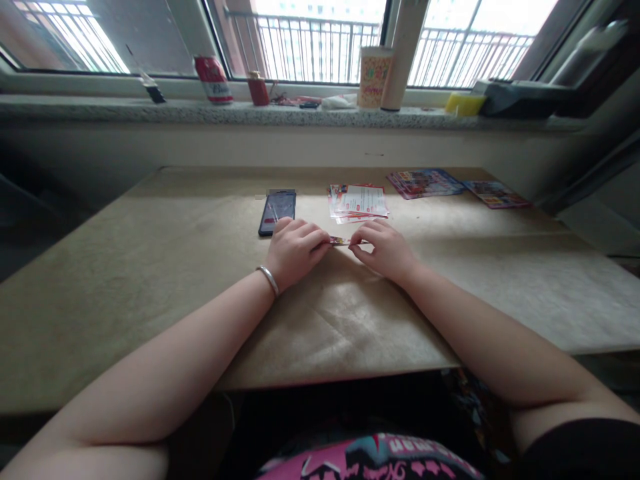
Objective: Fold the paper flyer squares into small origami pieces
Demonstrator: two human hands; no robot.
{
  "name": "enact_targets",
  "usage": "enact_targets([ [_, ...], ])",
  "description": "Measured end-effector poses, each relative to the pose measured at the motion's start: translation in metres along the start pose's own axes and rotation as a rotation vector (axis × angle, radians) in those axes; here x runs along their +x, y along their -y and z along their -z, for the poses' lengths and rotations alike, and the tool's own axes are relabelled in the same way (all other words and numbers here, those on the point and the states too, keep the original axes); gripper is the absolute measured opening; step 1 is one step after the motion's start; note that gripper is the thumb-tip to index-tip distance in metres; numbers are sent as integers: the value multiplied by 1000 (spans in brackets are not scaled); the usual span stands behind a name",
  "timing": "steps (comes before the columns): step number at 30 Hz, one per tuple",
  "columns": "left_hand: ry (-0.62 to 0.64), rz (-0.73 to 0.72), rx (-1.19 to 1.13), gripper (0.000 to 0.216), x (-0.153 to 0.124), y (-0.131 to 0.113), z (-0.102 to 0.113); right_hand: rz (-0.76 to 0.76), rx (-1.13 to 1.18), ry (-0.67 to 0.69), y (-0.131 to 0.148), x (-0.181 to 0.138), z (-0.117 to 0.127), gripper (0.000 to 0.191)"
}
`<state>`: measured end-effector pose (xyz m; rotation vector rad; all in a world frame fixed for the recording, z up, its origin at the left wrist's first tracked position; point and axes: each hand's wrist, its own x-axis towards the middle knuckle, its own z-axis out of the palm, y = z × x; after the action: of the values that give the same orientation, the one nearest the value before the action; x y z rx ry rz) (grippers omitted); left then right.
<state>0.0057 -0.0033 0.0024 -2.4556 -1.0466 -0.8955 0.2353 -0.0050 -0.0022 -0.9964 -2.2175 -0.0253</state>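
My left hand (300, 248) and my right hand (383, 248) meet over the middle of the table, both with fingers pinched. Between them they grip a small, thin printed paper (339, 241), seen almost edge-on; the fingers cover much of it, so its full shape is hidden. Just behind my left hand lies a dark phone (281, 205), partly covered by the fingers. A loose pile of white printed sheets with red edges (361, 201) rests beyond the gap between my hands. A silver bangle circles my left wrist.
At the table's (150, 280) back right lie colourful printed sheets (425, 183) and another such stack (496, 194). Along the stone windowsill (180, 112) stand a red can (213, 80), a red bottle (258, 89), a patterned cup (374, 79) and a yellow item (465, 104).
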Motion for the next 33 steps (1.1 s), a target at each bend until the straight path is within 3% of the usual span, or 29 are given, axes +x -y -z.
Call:
enact_targets([
  [6, 47, -79, 36, 22, 0, -8, 0, -19, -47, 54, 9, 1, -1, 10],
  [14, 77, -63, 7, 24, 0, -15, -3, 92, -116, 112, 15, 2, -4, 14],
  [33, 106, -82, 2, 26, 3, -4, 2, 26, 80, 83, -12, 0, 10, 6],
])
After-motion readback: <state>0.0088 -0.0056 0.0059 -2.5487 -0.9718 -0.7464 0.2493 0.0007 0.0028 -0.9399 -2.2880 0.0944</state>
